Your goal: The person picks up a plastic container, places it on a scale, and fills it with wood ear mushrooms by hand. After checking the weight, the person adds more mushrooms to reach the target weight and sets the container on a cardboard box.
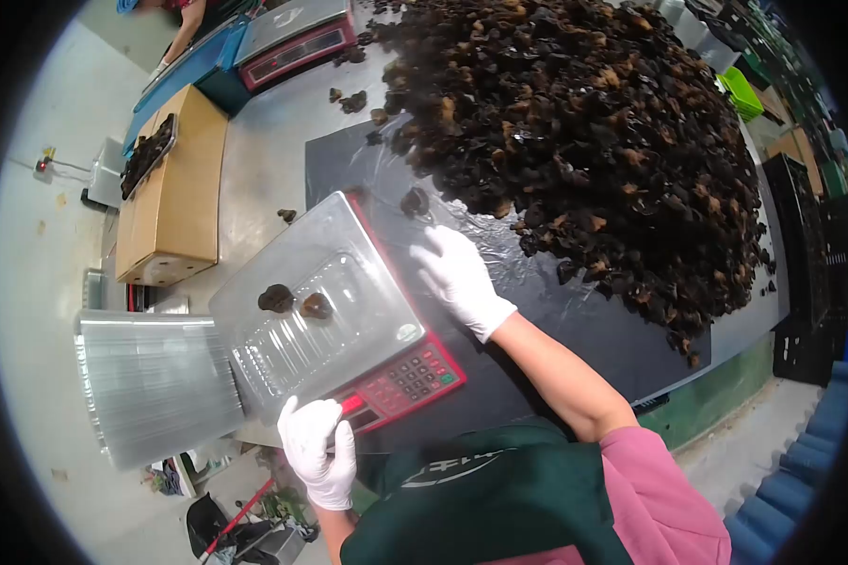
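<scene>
My right hand (460, 282), in a white glove, is over the dark sheet beside the scale, fingers spread and holding nothing. Just beyond its fingertips lies a single dark fungus piece (415, 201). My left hand (318, 450), also gloved, is at the near left corner of the red scale (407, 379), its fingers bent; whether they hold anything is hard to see. On the scale's metal plate rests a clear plastic tray (301, 325) with two dark pieces (276, 298) in it. A large heap of dark brown fungus (584, 141) spreads over the table's far right.
Stacked clear trays (160, 381) stand left of the scale. Behind them is a cardboard box (184, 188) with a filled tray (149, 158) on top. Another scale (297, 47) sits at the back, near another person's arm (187, 33). A green basket (742, 94) is at the far right.
</scene>
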The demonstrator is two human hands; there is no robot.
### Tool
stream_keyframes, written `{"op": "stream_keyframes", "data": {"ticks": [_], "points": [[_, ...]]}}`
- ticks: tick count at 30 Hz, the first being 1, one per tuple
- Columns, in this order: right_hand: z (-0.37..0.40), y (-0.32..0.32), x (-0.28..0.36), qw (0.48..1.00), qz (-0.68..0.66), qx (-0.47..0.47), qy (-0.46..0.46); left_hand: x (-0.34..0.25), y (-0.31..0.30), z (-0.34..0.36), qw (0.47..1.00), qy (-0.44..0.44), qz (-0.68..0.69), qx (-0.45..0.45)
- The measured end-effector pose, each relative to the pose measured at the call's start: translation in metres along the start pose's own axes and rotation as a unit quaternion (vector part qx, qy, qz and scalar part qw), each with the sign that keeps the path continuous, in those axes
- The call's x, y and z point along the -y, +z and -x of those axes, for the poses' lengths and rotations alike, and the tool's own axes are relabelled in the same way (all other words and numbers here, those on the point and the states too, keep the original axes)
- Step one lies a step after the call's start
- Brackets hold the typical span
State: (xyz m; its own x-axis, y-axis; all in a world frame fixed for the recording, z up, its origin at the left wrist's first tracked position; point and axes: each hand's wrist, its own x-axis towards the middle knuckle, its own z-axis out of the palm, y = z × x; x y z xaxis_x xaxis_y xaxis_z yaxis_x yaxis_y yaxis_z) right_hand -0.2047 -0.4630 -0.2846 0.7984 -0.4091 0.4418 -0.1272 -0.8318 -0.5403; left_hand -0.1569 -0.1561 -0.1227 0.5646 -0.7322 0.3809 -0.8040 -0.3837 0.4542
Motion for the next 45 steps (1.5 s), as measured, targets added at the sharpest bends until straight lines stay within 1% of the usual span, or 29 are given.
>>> {"op": "stream_keyframes", "data": {"ticks": [1, 2, 5, 6, 7, 8, 9, 10, 12, 13, 14, 16, 19, 20, 21, 22, 25, 26, 29, 30, 31, 32, 34, 36, 37, 39, 41, 43, 45], "points": [[0.0, 0.0, -0.003, 0.999, 0.009, 0.041, -0.006, 0.0, 0.0, 0.003, 1.0, -0.003, 0.001, 0.005], [0.007, -0.004, -0.003, 0.999, -0.01, -0.013, -0.035, 0.001, -0.001, 0.006, 1.0, -0.007, 0.003, 0.009], [0.029, -0.046, -0.009, 0.998, 0.035, 0.047, -0.029, -0.003, 0.001, 0.007, 0.999, -0.004, 0.031, 0.007], [0.042, -0.063, -0.011, 0.998, 0.051, 0.026, -0.04, -0.005, 0.003, 0.005, 0.999, 0.001, 0.045, 0.01], [0.059, -0.074, -0.007, 0.992, 0.056, -0.1, -0.052, -0.007, 0.005, 0.003, 0.998, 0.008, 0.062, 0.014], [0.081, -0.097, -0.01, 0.998, 0.053, -0.017, -0.004, -0.01, 0.009, 0.0, 0.996, 0.025, 0.081, 0.014], [0.105, -0.118, -0.007, 0.996, 0.08, -0.029, 0.018, -0.014, 0.014, -0.005, 0.994, 0.043, 0.101, 0.015], [0.129, -0.138, 0.002, 0.985, 0.144, -0.092, 0.026, -0.019, 0.021, -0.01, 0.991, 0.061, 0.121, 0.015], [0.188, -0.178, 0.003, 0.975, 0.173, -0.024, 0.139, -0.031, 0.037, -0.019, 0.978, 0.11, 0.171, 0.052], [0.214, -0.19, 0.007, 0.957, 0.236, -0.107, 0.132, -0.038, 0.046, -0.024, 0.97, 0.132, 0.193, 0.07], [0.238, -0.209, 0.013, 0.949, 0.241, -0.089, 0.184, -0.046, 0.058, -0.029, 0.961, 0.149, 0.218, 0.087], [0.291, -0.229, 0.009, 0.909, 0.322, -0.094, 0.248, -0.059, 0.085, -0.031, 0.945, 0.175, 0.252, 0.112], [0.345, -0.26, -0.004, 0.871, 0.347, -0.111, 0.329, -0.073, 0.13, -0.028, 0.918, 0.196, 0.306, 0.159], [0.349, -0.266, -0.005, 0.86, 0.374, -0.132, 0.32, -0.079, 0.144, -0.027, 0.916, 0.2, 0.301, 0.175], [0.35, -0.272, -0.01, 0.849, 0.399, -0.154, 0.31, -0.084, 0.156, -0.027, 0.913, 0.205, 0.295, 0.19], [0.348, -0.281, -0.015, 0.846, 0.407, -0.136, 0.317, -0.086, 0.168, -0.026, 0.908, 0.205, 0.297, 0.211], [0.309, -0.289, -0.014, 0.87, 0.374, -0.148, 0.283, -0.09, 0.194, -0.018, 0.908, 0.198, 0.291, 0.226], [0.283, -0.286, -0.013, 0.886, 0.347, -0.184, 0.247, -0.091, 0.2, -0.015, 0.91, 0.195, 0.288, 0.225], [0.238, -0.26, -0.037, 0.879, 0.3, -0.244, 0.28, -0.094, 0.207, -0.005, 0.94, 0.201, 0.234, 0.145], [0.227, -0.248, -0.05, 0.865, 0.27, -0.247, 0.342, -0.089, 0.21, -0.002, 0.941, 0.203, 0.23, 0.143], [0.22, -0.229, -0.067, 0.864, 0.24, -0.276, 0.347, -0.087, 0.207, -0.002, 0.943, 0.186, 0.22, 0.167], [0.205, -0.22, -0.068, 0.87, 0.28, -0.23, 0.334, -0.082, 0.209, 0.001, 0.944, 0.183, 0.221, 0.163], [0.178, -0.2, -0.057, 0.913, 0.174, -0.224, 0.294, -0.078, 0.211, 0.001, 0.948, 0.172, 0.218, 0.158], [0.161, -0.185, -0.035, 0.94, 0.107, -0.152, 0.287, -0.079, 0.211, 0.001, 0.952, 0.15, 0.214, 0.16], [0.153, -0.173, -0.031, 0.946, 0.136, -0.205, 0.213, -0.079, 0.209, 0.001, 0.954, 0.14, 0.198, 0.174], [0.146, -0.173, -0.015, 0.972, 0.04, -0.086, 0.213, -0.08, 0.211, 0.003, 0.96, 0.136, 0.185, 0.157], [0.154, -0.15, -0.003, 0.985, 0.068, -0.105, 0.12, -0.075, 0.213, 0.006, 0.961, 0.126, 0.185, 0.161], [0.159, -0.148, 0.024, 0.987, 0.132, -0.07, 0.058, -0.076, 0.211, 0.007, 0.967, 0.105, 0.171, 0.158], [0.177, -0.141, 0.033, 0.995, 0.094, -0.012, 0.035, -0.074, 0.212, 0.007, 0.963, 0.11, 0.175, 0.172]]}}
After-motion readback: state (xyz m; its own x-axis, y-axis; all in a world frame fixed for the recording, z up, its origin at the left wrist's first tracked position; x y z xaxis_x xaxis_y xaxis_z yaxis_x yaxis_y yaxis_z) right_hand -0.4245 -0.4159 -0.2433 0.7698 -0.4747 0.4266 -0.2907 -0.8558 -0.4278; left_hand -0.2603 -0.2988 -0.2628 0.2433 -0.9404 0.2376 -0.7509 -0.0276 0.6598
